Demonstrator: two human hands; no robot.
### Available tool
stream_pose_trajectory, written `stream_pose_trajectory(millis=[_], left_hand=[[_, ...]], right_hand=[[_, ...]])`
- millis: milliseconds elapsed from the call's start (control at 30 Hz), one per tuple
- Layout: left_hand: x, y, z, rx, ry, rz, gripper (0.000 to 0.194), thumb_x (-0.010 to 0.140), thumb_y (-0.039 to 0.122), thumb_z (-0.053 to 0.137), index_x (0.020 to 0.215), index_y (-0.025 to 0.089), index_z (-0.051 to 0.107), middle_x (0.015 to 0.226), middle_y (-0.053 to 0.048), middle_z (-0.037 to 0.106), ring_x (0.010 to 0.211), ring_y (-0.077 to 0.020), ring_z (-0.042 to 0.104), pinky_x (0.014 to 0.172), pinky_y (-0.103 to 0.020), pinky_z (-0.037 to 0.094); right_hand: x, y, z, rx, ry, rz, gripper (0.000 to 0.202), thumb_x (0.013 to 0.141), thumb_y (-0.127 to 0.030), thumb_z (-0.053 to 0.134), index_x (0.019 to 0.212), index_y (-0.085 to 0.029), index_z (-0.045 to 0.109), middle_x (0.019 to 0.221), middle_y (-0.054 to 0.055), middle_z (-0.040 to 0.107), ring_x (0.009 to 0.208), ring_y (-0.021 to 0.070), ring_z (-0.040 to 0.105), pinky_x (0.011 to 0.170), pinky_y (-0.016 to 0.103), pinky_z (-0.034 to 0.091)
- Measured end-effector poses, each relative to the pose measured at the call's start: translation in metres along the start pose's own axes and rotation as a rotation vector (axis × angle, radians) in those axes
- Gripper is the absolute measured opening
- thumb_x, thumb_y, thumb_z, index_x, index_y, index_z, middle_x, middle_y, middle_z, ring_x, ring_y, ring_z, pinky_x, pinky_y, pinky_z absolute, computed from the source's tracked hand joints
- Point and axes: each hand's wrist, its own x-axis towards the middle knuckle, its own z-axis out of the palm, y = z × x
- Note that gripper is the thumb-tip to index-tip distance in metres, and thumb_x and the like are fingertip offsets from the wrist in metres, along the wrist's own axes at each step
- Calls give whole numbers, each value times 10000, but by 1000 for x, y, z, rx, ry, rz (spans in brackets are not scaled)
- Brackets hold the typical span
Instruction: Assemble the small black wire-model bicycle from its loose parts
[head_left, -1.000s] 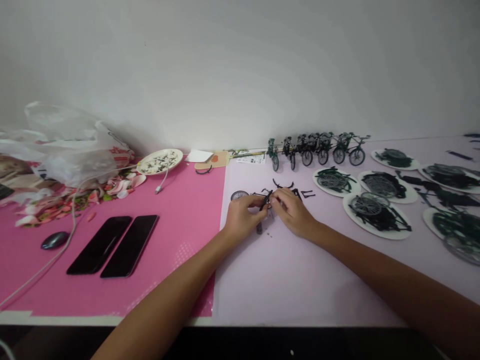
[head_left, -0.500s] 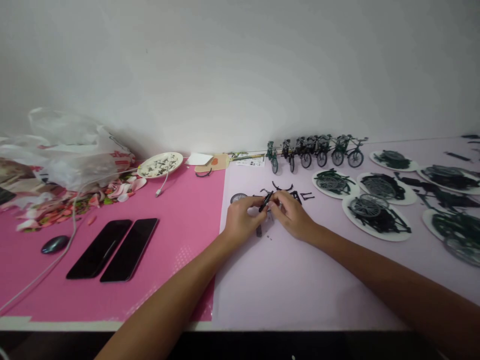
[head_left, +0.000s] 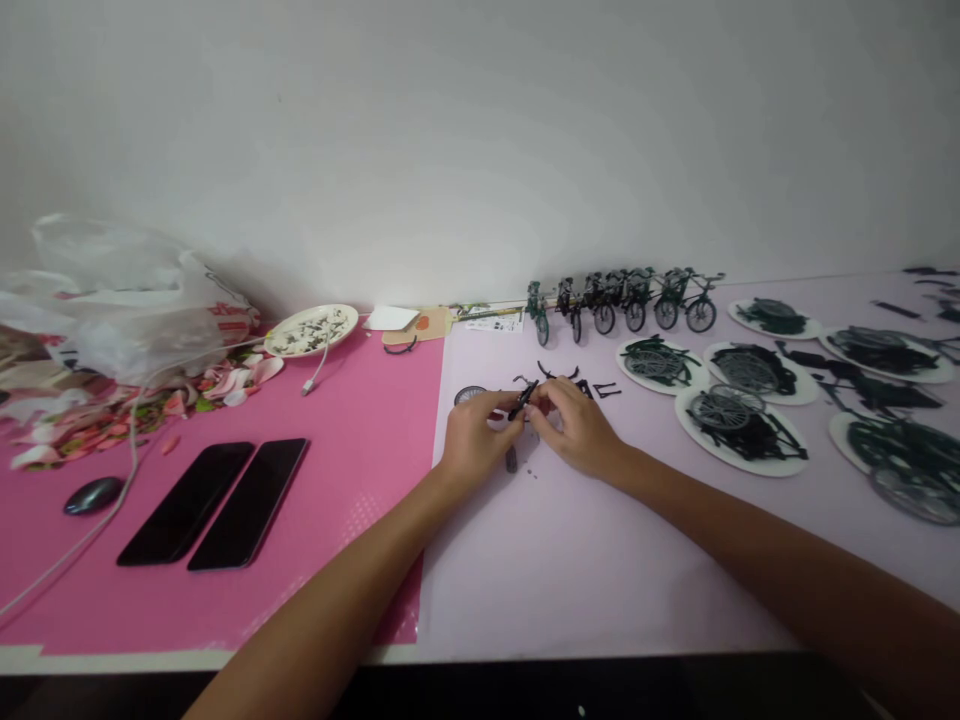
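Note:
Both hands meet over the pale sheet, pinching a small black model bicycle part (head_left: 523,400) between the fingertips. My left hand (head_left: 478,435) grips it from the left; my right hand (head_left: 574,425) holds its right side. Fingers hide much of the part, so its exact kind is unclear. Beside my left hand lies a spoked wheel (head_left: 470,395). Past my right hand are a black curved piece (head_left: 559,371) and a thin forked piece (head_left: 606,389). A small dark block (head_left: 511,459) and tiny bits rest just below the hands.
Assembled model bicycles (head_left: 626,300) stand along the wall. Plates of parts (head_left: 784,470) fill the right side. On the pink cover lie two phones (head_left: 247,505), a mouse (head_left: 93,495), a cable (head_left: 133,450), a plate of small pieces (head_left: 276,352) and a plastic bag (head_left: 142,320).
The whole view has shifted slightly, with things sitting a little further left. Both hands still hold the black part, its tilt a little changed.

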Motion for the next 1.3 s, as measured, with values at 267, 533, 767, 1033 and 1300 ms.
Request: stream_pose_trajectory(millis=[267, 533, 767, 1033, 1300], left_hand=[[0, -1, -1, 11, -33, 1, 246, 869, 178, 727, 1103, 212, 796, 1019, -50, 819, 923, -199, 764, 806, -304, 647], [0, -3, 0, 27, -38, 4, 273, 862, 170, 717, 1120, 214, 794, 1013, -49, 818, 876, -193, 750, 782, -306, 643], [0, -1, -2, 61, -63, 47, 270, 884, 175, 692, 1129, 238, 787, 1036, -40, 815, 938, -199, 754, 805, -304, 637], [0, -2, -2, 78, -59, 74, 256, 905, 193, 689, 1139, 232, 783, 1004, -40, 814, 907, -193, 751, 783, -304, 632], [0, -2, -2, 78, -57, 53, 275, 890, 204, 700, 1150, 237, 783, 1015, -40, 814, 900, -194, 755, 788, -304, 639]], right_hand=[[-1, -1, 3, 3, 37, 0, 105, 977, -208, 550, 900, -251, 493, 859, 48, 603, 851, 250, 592, 770, 400, 480], [1, -1, 0, 28, 14, -2, 169, 1034, -230, 471, 868, -252, 493, 812, 43, 579, 827, 245, 561, 760, 404, 474], [-2, 0, 1, 66, 30, 42, 113, 948, -218, 599, 880, -248, 514, 836, 41, 596, 813, 237, 587, 724, 374, 484], [-1, 1, 0, 80, 4, 10, 141, 1000, -221, 525, 862, -248, 509, 824, 42, 585, 821, 237, 569, 717, 375, 463], [-1, 2, -1, 75, -3, -14, 145, 1014, -226, 507, 871, -249, 515, 822, 43, 588, 840, 246, 562, 738, 395, 467]])
